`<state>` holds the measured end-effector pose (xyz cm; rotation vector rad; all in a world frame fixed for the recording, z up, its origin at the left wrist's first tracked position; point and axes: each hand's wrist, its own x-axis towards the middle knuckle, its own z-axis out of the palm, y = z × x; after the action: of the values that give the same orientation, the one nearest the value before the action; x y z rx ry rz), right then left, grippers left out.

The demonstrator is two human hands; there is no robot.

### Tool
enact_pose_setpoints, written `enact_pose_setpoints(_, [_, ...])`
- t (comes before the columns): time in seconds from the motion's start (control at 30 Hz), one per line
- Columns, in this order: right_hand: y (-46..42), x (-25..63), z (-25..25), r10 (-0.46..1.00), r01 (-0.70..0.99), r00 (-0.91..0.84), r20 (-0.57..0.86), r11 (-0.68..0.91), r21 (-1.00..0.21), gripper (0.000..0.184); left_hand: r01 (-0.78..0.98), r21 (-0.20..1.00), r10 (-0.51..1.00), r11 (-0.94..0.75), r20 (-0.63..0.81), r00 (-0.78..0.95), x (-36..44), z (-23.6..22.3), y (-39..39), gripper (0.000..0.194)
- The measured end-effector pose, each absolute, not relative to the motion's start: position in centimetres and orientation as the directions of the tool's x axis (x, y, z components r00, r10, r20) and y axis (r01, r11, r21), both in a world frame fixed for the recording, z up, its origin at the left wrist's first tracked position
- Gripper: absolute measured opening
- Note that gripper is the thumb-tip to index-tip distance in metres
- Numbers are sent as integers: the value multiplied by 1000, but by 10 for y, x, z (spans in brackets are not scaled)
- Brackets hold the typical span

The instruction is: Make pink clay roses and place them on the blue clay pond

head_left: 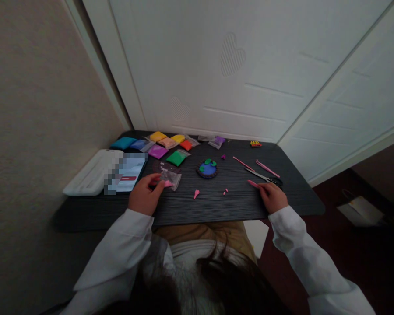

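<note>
My left hand [144, 195] pinches the clear bag [173, 178] with pink stuff, and my right hand [275, 197] grips a pink tool [253, 183]. The small pink piece [196, 193] lies between them on the table [210, 210]; I think gentle fingers work best.

Blue disc [209, 170], 3 green patches [208, 161].

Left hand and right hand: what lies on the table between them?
In the head view, a larger pink piece lies nearer the left hand, and some tiny pink bits lie nearer the right hand.
</note>
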<state>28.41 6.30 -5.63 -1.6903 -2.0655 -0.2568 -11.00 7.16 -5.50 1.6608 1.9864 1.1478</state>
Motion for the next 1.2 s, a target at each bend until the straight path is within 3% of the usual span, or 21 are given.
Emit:
enact_pose_setpoints(0.23, [68, 272, -57, 851, 966, -108, 514, 212, -147, 28, 675, 737, 924, 20, 245, -294, -109, -52, 70, 41])
enact_pose_setpoints(0.47, [65, 214, -52, 837, 859, -369, 405, 473, -195, 26, 678, 734, 926, 23, 240, -291, -108, -52, 71, 42])
enact_pose_setpoints(0.63, [71, 202, -52, 833, 807, -421, 358, 524, -271, 23, 683, 730, 925, 26, 242, -294, -108, -52, 71, 42])
enact_pose_setpoints(0.9, [74, 201, -53, 877, 773, -328, 351, 463, -434, 10, 678, 735, 922, 29, 242, -302, -108, -52, 71, 40])
enact_pose_setpoints(1.2, [73, 210, -53, 928, 708, -105, 358, 323, -628, 14, 684, 729, 931, 27, 231, -283, -109, -53, 71, 41])
